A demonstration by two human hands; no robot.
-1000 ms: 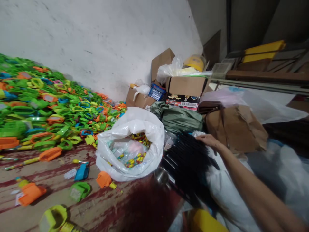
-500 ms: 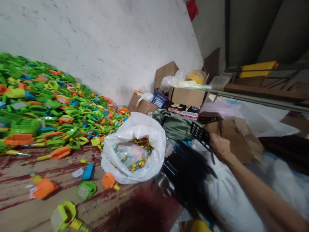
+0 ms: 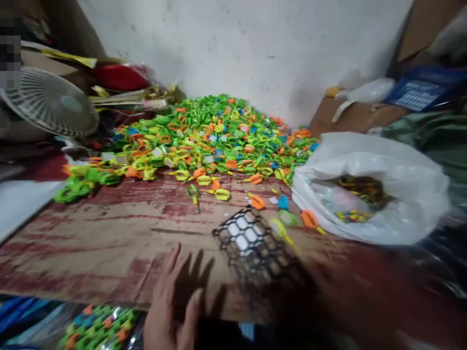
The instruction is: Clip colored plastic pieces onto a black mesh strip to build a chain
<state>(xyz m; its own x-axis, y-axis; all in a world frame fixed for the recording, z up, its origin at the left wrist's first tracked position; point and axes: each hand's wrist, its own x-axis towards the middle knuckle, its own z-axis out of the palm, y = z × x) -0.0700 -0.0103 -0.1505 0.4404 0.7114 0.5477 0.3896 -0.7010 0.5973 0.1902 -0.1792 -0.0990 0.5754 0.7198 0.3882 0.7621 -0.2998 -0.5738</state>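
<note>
A black plastic lattice sheet (image 3: 251, 247) with honeycomb-like openings is held over the table, tilted and blurred towards its near end. My right hand (image 3: 324, 272) is at its right end, dark and smeared, gripping it. At the table's front edge, left of the lattice, my left hand (image 3: 170, 299) is open with its fingers apart and holds nothing. White shows through some openings of the lattice. A yellow plastic piece (image 3: 280, 231) lies just beyond it, beside a green piece (image 3: 287, 217) and an orange one (image 3: 309, 218).
Green, yellow, orange and blue plastic pieces (image 3: 219, 136) are heaped against the wall. A white sack (image 3: 412, 194) with small yellow bits stands right. A fan (image 3: 54, 102) is at left. Below the table's front edge (image 3: 91, 300) lie more coloured pieces (image 3: 102, 325).
My view has swung left. My right hand has brought the black lattice from the clutter at the right to above the table. My left hand has come into view.
</note>
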